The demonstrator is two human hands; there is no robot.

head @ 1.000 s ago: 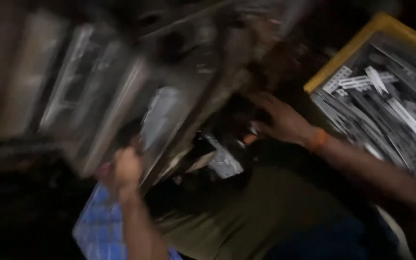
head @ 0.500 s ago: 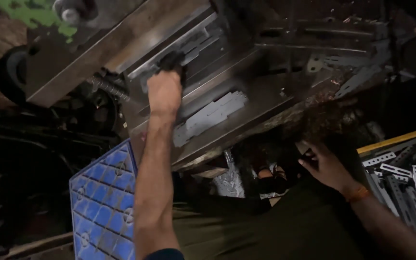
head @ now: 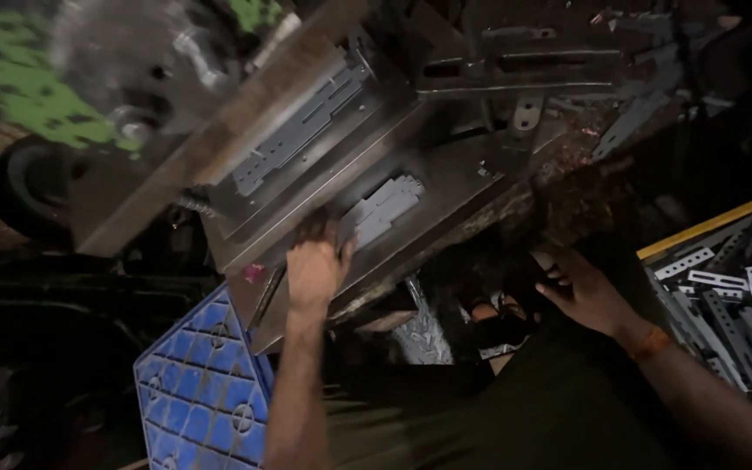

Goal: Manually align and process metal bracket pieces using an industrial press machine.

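The left hand (head: 315,265) has come down the metal press (head: 306,165) and its fingers now lie open beside the flat metal strip (head: 382,209), where the press could pinch them, while the right hand (head: 587,292) hangs open.

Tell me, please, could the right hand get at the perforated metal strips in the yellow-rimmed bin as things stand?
Probably yes: the right hand hovers apart from the strips, empty with fingers spread. The bin is open-topped, and nothing lies between them.
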